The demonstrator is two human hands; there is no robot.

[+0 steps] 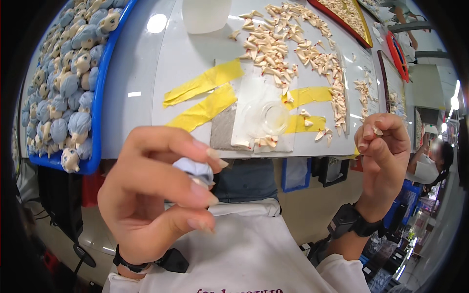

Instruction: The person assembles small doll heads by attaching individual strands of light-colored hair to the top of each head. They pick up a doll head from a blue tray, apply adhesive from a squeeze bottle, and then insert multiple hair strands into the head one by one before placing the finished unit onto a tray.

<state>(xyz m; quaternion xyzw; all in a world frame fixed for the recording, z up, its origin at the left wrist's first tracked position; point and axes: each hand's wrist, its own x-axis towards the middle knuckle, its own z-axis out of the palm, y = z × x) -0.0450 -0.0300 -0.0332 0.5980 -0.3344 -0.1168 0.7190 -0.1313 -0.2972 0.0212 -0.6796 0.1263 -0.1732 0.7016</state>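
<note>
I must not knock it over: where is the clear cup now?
In the head view, slightly right of centre: the clear cup sits on the white board, between yellow tape strips, with small pale pieces on its near side.

Purple lettering marks the white shirt, worn with 2 black wrist straps.

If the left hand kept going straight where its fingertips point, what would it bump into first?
Probably the right wrist or its black band: the left hand points across that way. The blue crate showing between seems well below, though depth is hard to judge.
</note>
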